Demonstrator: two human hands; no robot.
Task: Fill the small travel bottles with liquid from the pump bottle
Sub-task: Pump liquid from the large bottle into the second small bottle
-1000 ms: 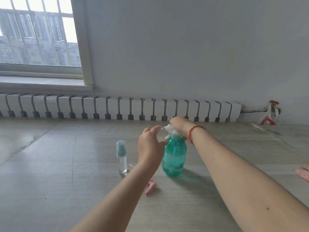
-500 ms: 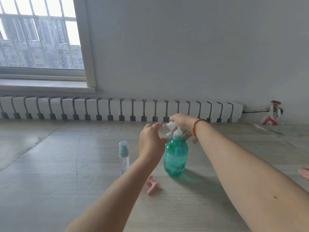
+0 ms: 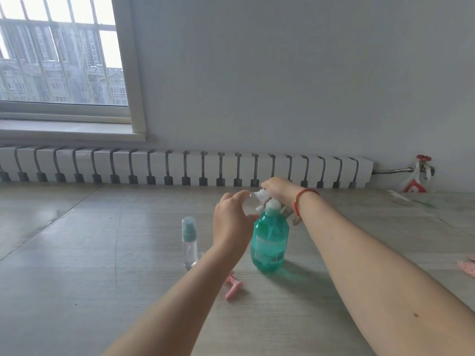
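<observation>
Filling step in hand, as I judge it: my right hand (image 3: 276, 190) sits on top of the pump bottle (image 3: 270, 242), fingers curled down over the pump head, while my left hand (image 3: 232, 222) is cupped at the spout side, fingers curved around what looks like a small clear bottle (image 3: 253, 201) held up to the nozzle. The view blurs there, so I cannot confirm the bottle's mouth is lined up under the spout, nor how much liquid it has taken. The pump bottle stands upright on the desk (image 3: 90, 278), teal, with liquid showing through most of its body. A second travel bottle (image 3: 189, 242), clear with a teal spray cap on, stands upright just to the left of my left wrist, apart from the pump bottle; it appears close to empty, so I count the task as well short of done. A pink razor (image 3: 233, 287) lies on the desk near my left forearm. Next move, by my reading: press the pump head straight down with the right hand while the left keeps the small opening steady under the spout. Risk noted: a narrow neck, so any drift puts liquid on my fingers or the desk. The capped bottle will need uncapping before its turn.
</observation>
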